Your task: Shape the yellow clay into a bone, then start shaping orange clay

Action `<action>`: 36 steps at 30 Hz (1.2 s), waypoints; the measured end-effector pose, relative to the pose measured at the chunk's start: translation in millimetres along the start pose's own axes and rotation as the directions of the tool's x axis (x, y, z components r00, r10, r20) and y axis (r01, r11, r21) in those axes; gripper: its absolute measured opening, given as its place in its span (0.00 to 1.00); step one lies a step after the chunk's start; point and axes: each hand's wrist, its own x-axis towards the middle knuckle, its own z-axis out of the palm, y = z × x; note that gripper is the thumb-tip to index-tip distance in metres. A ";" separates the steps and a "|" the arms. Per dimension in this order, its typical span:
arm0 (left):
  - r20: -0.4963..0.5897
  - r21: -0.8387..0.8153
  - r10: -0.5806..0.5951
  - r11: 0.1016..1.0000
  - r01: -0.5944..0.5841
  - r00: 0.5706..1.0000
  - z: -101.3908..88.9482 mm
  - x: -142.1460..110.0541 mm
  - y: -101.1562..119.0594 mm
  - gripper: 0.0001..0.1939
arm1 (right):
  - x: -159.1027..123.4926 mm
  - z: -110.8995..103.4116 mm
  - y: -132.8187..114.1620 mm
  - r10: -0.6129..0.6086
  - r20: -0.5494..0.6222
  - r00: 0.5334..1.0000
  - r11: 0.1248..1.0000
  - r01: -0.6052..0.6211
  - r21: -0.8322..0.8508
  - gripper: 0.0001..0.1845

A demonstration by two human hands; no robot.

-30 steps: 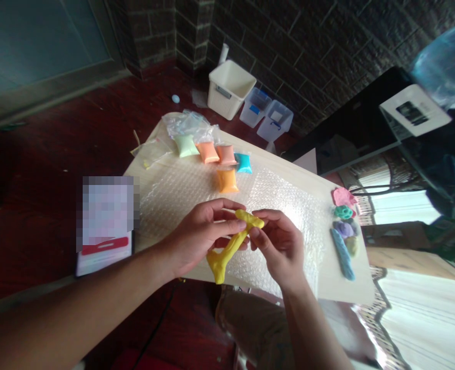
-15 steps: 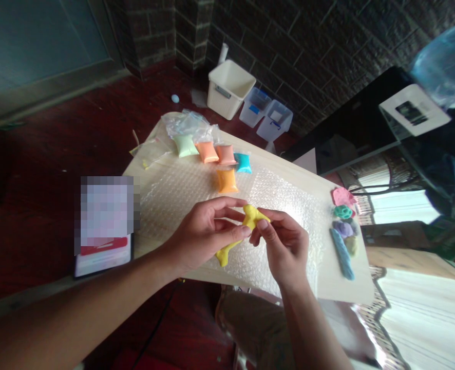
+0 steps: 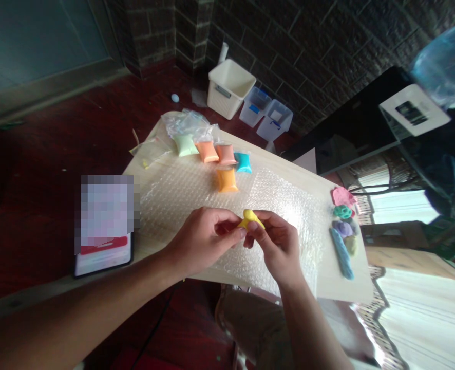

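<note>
A lump of yellow clay (image 3: 249,218) is pinched between both my hands above a sheet of bubble wrap (image 3: 181,190) on a small pale table (image 3: 327,288). My left hand (image 3: 202,239) is closed round the clay's left side, fingers curled in. From the right, the fingertips of my right hand (image 3: 276,244) press together on the same lump. Only the top of the clay shows; the rest is hidden inside my fingers.
Several small packets of coloured clay (image 3: 227,180) lie at the table's far side beside empty clear bags (image 3: 185,123). Shaped clay pieces (image 3: 343,231) sit along the right edge. A phone (image 3: 104,226) stands at the left. Plastic bins (image 3: 229,87) rest on the floor by a brick wall.
The long yellow clay strip that hung down between my hands has been folded and squeezed into a compact lump. Both hands have closed in tighter on it.
</note>
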 end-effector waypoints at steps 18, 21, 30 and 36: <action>-0.049 -0.029 -0.045 0.999 0.044 0.998 -2.5 -0.3 2.2 0.14 | 3.4 -5.2 0.4 0.005 0.078 0.997 1.000 -0.003 -0.031 0.13; -0.052 -0.022 -0.043 0.999 0.042 0.998 -2.6 -0.6 2.5 0.14 | 3.0 -5.7 1.6 0.005 0.087 0.996 1.000 -0.002 -0.028 0.12; -0.054 0.012 -0.001 1.000 0.001 0.999 -2.5 -1.0 6.0 0.13 | 2.1 -5.9 -0.2 -0.003 0.111 0.994 0.998 0.010 -0.063 0.12; -0.056 0.081 0.025 0.997 -0.021 0.998 -2.6 0.1 5.0 0.13 | 3.4 -4.9 2.0 -0.005 0.099 0.995 0.996 0.014 -0.090 0.12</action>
